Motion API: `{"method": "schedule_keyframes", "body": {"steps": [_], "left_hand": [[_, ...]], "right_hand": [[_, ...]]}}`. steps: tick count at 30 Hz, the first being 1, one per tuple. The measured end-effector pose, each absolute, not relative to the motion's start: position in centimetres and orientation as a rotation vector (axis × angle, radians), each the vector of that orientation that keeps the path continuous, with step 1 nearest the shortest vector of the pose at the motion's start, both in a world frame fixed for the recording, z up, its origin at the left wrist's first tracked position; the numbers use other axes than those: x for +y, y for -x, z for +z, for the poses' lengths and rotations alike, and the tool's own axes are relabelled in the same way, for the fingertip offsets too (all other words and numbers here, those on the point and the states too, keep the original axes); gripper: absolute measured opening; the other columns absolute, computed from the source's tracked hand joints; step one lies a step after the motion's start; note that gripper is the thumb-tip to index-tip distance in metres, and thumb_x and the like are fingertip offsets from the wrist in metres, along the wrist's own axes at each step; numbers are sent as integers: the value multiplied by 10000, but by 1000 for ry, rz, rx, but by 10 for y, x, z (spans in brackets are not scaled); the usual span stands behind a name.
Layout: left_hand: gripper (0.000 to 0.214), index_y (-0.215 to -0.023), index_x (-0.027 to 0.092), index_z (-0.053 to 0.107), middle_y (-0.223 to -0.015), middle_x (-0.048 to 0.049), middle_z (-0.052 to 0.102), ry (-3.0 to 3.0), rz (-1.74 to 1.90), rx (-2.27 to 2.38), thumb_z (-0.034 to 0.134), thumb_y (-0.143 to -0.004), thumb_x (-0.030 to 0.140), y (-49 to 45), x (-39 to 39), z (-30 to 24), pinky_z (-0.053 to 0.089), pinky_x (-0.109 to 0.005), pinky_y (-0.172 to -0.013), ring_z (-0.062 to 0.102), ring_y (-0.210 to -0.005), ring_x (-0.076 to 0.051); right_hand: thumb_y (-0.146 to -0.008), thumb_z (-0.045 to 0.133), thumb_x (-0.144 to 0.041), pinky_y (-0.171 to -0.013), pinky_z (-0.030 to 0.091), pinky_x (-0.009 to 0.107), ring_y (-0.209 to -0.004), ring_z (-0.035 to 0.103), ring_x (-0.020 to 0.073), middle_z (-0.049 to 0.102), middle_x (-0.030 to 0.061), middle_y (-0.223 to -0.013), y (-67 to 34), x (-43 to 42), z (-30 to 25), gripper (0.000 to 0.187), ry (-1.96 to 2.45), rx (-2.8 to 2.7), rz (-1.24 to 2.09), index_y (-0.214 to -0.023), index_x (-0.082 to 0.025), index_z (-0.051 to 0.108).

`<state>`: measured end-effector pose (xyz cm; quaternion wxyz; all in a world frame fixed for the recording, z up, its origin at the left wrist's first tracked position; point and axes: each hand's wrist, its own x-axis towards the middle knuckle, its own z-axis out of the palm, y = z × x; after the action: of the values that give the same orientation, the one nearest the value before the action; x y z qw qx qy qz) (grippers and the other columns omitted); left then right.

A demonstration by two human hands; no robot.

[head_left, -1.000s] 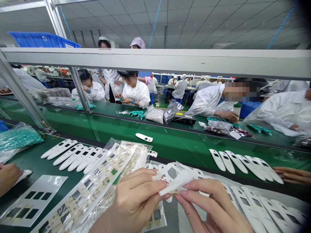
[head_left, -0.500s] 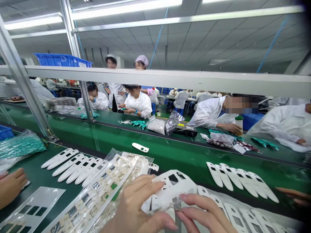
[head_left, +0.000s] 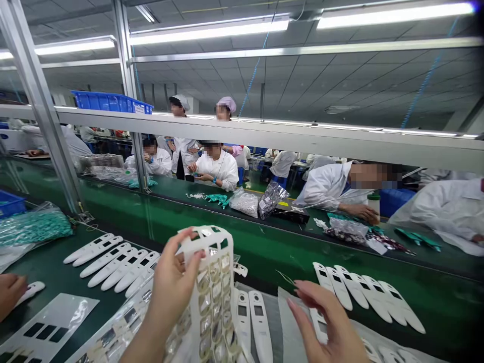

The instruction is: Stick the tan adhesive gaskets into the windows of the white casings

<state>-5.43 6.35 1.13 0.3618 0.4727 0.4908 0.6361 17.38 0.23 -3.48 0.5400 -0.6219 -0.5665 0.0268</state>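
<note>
The long pieces (head_left: 261,330) at the bottom middle are made of smooth white plastic. Clear, shiny plastic is seen on the held sheet (head_left: 216,297), shiny metal in the post (head_left: 42,106) at upper left, smooth blue plastic in the tray (head_left: 108,102), and cloth in the coats (head_left: 327,184) at right.

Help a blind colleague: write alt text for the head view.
A person's left hand holds up a sheet of small pieces, while a thin strip shows at the right hand. White parts lie on the green bench; workers in white are beyond.
</note>
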Motion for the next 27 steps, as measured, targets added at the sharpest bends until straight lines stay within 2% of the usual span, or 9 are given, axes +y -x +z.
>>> {"method": "schedule_keyframes", "body": {"steps": [2,4,6,9,11,14,18,23,27], "left_hand": [[519,-1294,279,545,-1320,-82,586,-1230,1775,1304,666,-801,386,69,70,12,619,-307,-721,701,-908,-211],[515,-1288,265,581,-1224,-80,631,-1306,1841,1329,666,-797,396,81,75,9,611,-294,-702,698,-864,-202],[380,-1148,234,695,-1054,-74,676,-1435,1839,1335,652,-802,386,88,79,5,599,-279,-665,691,-830,-203],[227,-894,211,774,-916,-66,690,-1567,1785,1348,606,-821,346,88,81,-1,592,-276,-678,687,-819,-200],[231,-909,210,768,-930,-66,701,-1584,1749,1370,583,-828,322,84,81,-2,592,-282,-689,692,-820,-197],[259,-972,194,750,-930,-73,704,-1620,1685,1398,556,-835,297,78,80,-1,587,-287,-674,693,-810,-199],[270,-991,181,742,-939,-84,700,-1653,1604,1420,537,-857,296,72,77,3,580,-303,-677,682,-798,-203],[277,-1009,189,748,-935,-93,696,-1687,1548,1398,570,-866,346,58,70,7,563,-294,-629,672,-792,-213],[327,-1020,205,758,-936,-109,701,-1658,1386,1290,586,-868,439,37,56,4,563,-319,-628,651,-821,-242]], "right_hand": [[-931,450,-431,-723,545,322,-893,656,230,644,99,-1095,-174,22,-49,441,1854,-1388,358,-1326,-234,452],[-895,487,-300,-635,526,334,-725,661,236,673,80,-918,-168,40,-66,586,2042,-1437,534,-1451,-202,330],[-833,524,-183,-585,501,340,-658,659,258,680,78,-815,-159,52,-84,670,2126,-1476,623,-1472,-160,326],[-808,520,-151,-584,483,361,-704,671,301,695,133,-865,-152,61,-103,685,2188,-1494,685,-1467,-114,339],[-797,530,-173,-620,484,378,-760,674,321,694,148,-899,-155,63,-111,712,2186,-1478,698,-1471,-103,314],[-737,563,-208,-659,483,384,-758,666,317,672,91,-781,-162,62,-119,764,2110,-1430,723,-1449,-93,314],[-717,548,-364,-644,462,358,-625,595,259,536,-27,-601,-168,60,-124,777,1833,-1399,736,-1414,-106,320],[-733,552,-584,-597,442,316,-542,516,185,513,-51,-618,-176,50,-94,852,1553,-1296,736,-1410,-152,270],[-718,712,-544,-608,488,306,-584,563,172,570,-33,-639,-185,21,-39,882,1279,-1070,819,-1430,-240,290]]}}
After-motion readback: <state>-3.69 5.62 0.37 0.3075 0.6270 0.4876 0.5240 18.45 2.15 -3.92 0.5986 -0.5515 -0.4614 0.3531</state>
